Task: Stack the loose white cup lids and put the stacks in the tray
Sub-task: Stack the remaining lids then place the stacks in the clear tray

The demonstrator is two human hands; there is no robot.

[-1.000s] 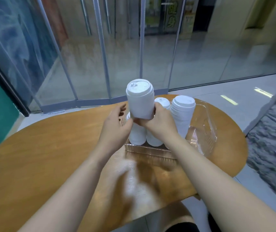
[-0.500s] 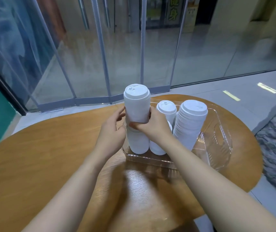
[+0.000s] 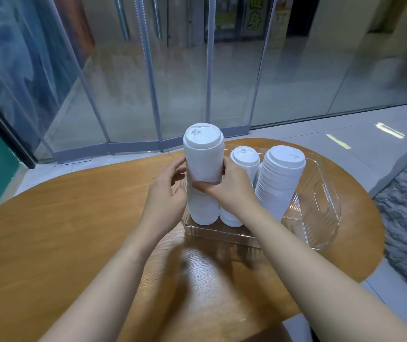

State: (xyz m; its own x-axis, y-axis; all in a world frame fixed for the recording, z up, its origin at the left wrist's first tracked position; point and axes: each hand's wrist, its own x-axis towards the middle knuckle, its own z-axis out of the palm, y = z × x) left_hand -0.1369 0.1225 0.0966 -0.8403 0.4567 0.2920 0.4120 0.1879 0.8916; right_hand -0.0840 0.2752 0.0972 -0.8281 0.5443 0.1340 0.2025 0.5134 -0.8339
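Two hands on one tall stack, seated at the tray's near-left corner

Your right hand wraps the tall lid stack at about mid-height, thumb across the front and fingers curled behind. Your left hand touches the opposite side with nearly straight fingers, steadying rather than clasping. The stack's long axis is vertical, leaning slightly. It rises directly above the grip and drops directly below it into the clear tray.

Whether the upper section is fully seated on the lower one cannot be told; your right hand covers that height.

Neighbours: the middle stack stands just beside your right knuckles, and the wide stack stands beyond it, tilted toward the tray's handle end. The right side is crowded. The left side is open, with bare wooden table beside your left hand.

Judgement: release should go upward and outward, left hand leaving to the left, right hand drawing back toward you. Sweeping right risks knocking the middle stack. The table's far edge lies close behind the tray.
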